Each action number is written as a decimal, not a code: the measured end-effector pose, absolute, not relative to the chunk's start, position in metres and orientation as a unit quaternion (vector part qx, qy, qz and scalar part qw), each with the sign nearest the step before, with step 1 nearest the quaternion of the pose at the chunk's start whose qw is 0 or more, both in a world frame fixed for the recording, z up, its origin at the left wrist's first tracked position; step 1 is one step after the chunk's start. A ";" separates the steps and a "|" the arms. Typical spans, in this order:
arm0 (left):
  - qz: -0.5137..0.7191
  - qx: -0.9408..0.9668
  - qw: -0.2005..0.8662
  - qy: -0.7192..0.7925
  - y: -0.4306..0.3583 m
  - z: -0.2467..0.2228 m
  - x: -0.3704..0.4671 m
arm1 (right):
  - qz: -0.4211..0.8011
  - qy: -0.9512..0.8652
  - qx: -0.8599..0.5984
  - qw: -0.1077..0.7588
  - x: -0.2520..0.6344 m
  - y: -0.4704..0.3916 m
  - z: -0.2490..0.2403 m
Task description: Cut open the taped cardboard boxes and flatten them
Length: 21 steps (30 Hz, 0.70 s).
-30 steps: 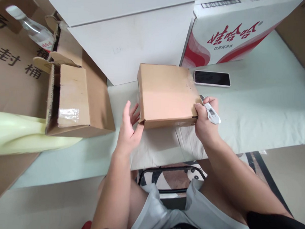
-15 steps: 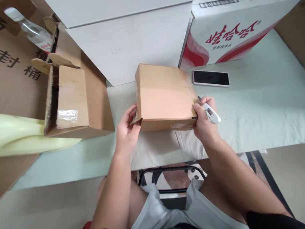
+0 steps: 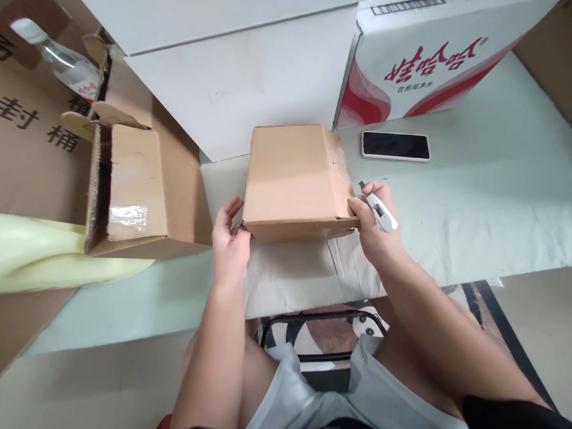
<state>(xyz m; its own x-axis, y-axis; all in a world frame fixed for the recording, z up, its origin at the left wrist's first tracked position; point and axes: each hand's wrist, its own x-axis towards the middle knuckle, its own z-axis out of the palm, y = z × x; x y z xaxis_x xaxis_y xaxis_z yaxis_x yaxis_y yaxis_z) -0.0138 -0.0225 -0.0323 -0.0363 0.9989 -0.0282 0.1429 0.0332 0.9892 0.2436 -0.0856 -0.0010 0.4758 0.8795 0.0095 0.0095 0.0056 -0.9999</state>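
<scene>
A brown cardboard box (image 3: 290, 174) lies on the pale green cloth in front of me, tilted so its right side shows. My left hand (image 3: 231, 241) pinches its near left corner between thumb and fingers. At the near right corner, my right hand (image 3: 377, 221) presses its thumb against the box edge. That same hand holds a white box cutter (image 3: 382, 213), its dark tip pointing up and left, just off the box. Whether the fingers under the box reach further in is hidden.
A phone (image 3: 395, 146) lies beyond my right hand. White cartons (image 3: 253, 82) and a red-and-white carton (image 3: 413, 75) stand behind the box. An opened carton (image 3: 183, 192), a plastic bottle (image 3: 61, 59) and a yellow object (image 3: 41, 253) are at the left.
The box has shifted slightly left and tipped, showing more of its right side. Both hands have moved left with it, and the cutter too.
</scene>
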 end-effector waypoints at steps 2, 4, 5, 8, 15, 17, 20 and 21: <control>0.484 0.452 0.527 0.532 -0.024 -0.025 -0.008 | 0.351 -0.367 -0.600 0.619 0.244 -0.085 -0.001; 0.490 0.376 0.596 0.513 -0.026 -0.017 -0.002 | 0.350 -0.378 -0.594 0.618 0.245 -0.085 -0.002; 0.491 0.349 0.617 0.505 -0.028 -0.014 0.001 | 0.350 -0.386 -0.594 0.613 0.246 -0.085 -0.002; 0.531 0.357 0.592 0.490 -0.029 -0.009 0.004 | 0.325 -0.399 -0.614 0.598 0.249 -0.085 0.000; 0.683 0.536 0.270 0.416 -0.028 -0.012 0.004 | 0.191 -0.387 -0.622 0.653 0.256 -0.084 0.010; 0.691 0.573 0.189 0.397 -0.031 -0.008 0.005 | 0.181 -0.388 -0.600 0.676 0.254 -0.083 0.012; 0.674 0.630 0.143 0.358 -0.040 -0.001 0.006 | 0.177 -0.410 -0.551 0.705 0.246 -0.083 0.015; 0.666 0.645 0.133 0.349 -0.043 0.001 0.006 | 0.171 -0.418 -0.538 0.712 0.242 -0.084 0.018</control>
